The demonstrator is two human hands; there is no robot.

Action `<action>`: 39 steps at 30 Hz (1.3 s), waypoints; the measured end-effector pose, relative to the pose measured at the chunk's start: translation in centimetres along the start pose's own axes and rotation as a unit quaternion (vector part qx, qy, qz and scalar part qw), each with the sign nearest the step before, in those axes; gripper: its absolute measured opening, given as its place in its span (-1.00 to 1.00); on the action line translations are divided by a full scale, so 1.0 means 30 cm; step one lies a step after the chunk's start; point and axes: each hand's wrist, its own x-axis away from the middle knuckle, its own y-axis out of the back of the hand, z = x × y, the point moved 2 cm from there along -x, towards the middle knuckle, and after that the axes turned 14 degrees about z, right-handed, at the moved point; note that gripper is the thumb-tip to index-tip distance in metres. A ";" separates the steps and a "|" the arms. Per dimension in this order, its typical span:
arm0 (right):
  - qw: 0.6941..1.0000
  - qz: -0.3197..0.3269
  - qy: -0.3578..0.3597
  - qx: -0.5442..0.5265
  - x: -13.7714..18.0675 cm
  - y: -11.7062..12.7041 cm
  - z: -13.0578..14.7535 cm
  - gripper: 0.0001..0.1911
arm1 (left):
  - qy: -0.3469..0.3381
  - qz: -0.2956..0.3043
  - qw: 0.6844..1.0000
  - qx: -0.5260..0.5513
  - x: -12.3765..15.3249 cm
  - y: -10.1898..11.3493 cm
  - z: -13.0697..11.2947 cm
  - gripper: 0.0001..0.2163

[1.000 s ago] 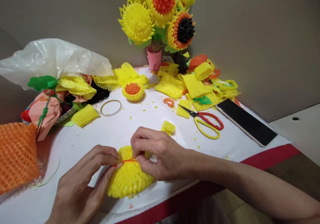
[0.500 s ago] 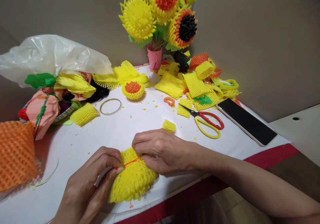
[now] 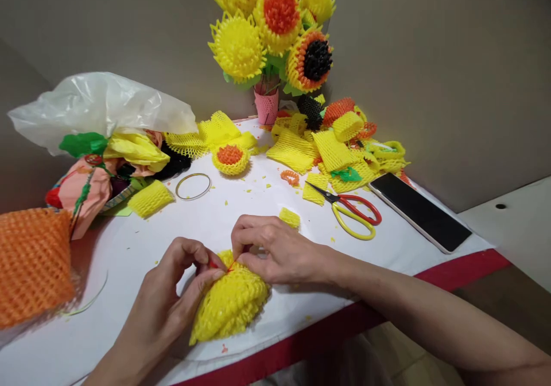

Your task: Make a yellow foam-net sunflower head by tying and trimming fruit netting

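A bunched piece of yellow foam netting (image 3: pixel 232 305) lies on the white table near its front edge, its wide fringed end toward me. Red thread (image 3: pixel 230 267) runs round its narrow neck, which is drawn in. My left hand (image 3: pixel 181 283) pinches the thread on the left side of the neck, thumb against forefinger. On the other side, my right hand (image 3: pixel 271 251) pinches the thread close to the left fingertips. Fingers cover part of the neck, and the thread ends are hard to see.
Scissors (image 3: pixel 344 205) with red and yellow handles lie right of centre, beside a phone (image 3: pixel 419 211). Foam flowers stand in a pink vase (image 3: pixel 266 106) at the back. Orange netting (image 3: pixel 34 265) sits at left, near a bangle (image 3: pixel 193 186) and a plastic bag (image 3: pixel 103 102).
The red thread has drawn in, and the neck of the netting is narrower. Both hands have come closer together and moved slightly up. The view has shifted a little.
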 end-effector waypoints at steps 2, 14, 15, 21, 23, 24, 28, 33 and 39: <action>1.000 -0.008 -0.011 -0.013 0.001 -0.003 0.008 -0.87 | 0.011 0.017 1.000 -0.015 0.000 0.007 0.004 -0.91; 0.997 -0.075 -0.017 0.000 0.002 -0.029 0.039 -0.89 | 0.066 0.104 0.990 -0.063 -0.029 0.059 -0.041 -0.81; 0.997 -0.081 -0.009 0.005 0.002 -0.032 0.042 -0.90 | 0.073 0.107 0.989 -0.066 -0.033 0.059 -0.047 -0.81; 0.994 -0.098 0.012 0.042 0.003 -0.045 0.049 -0.90 | 0.099 0.110 0.988 -0.052 -0.056 0.059 -0.048 -0.77; 0.994 -0.096 0.009 0.056 0.002 -0.045 0.050 -0.91 | 0.110 0.120 0.985 -0.059 -0.062 0.057 -0.041 -0.74; 0.993 -0.095 0.008 0.064 0.000 -0.044 0.050 -0.91 | 0.116 0.131 0.982 -0.069 -0.065 0.055 -0.036 -0.73; 0.989 -0.074 0.039 0.120 -0.008 -0.042 0.056 -0.91 | 0.128 0.159 0.972 -0.120 -0.069 0.053 0.007 -0.76; 0.984 -0.053 0.060 0.159 -0.016 -0.039 0.062 -0.90 | 0.127 0.158 0.970 -0.137 -0.061 0.070 0.093 -0.86; 0.991 -0.084 0.048 0.093 -0.016 -0.032 0.065 -0.84 | 0.101 0.108 0.986 -0.072 -0.035 0.046 0.026 -0.73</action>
